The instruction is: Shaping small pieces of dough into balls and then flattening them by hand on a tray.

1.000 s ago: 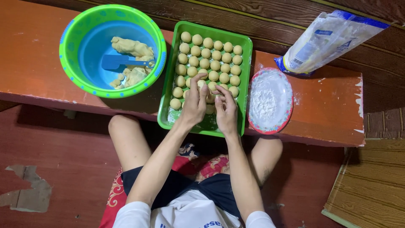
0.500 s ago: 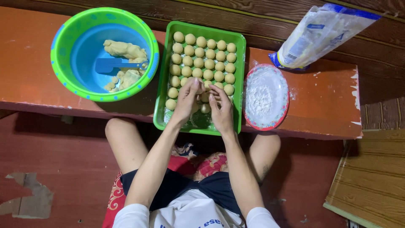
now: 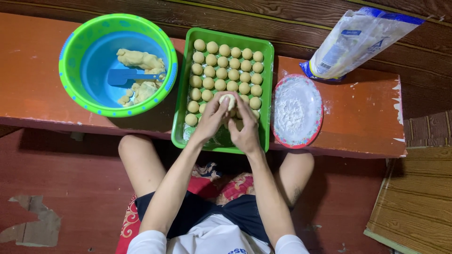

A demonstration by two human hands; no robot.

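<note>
Together, left hand (image 3: 212, 118) and right hand (image 3: 245, 126) hold a closed grip on one dough ball (image 3: 229, 100) above the green tray (image 3: 221, 141), ball rows just beyond, tray walls flanking, open desk (image 3: 362, 122) rightward.

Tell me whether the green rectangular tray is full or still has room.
Still has room. The green rectangular plastic tray holds rows of pale dough balls across its far part, while the near end by the hands shows bare green bottom.
</note>
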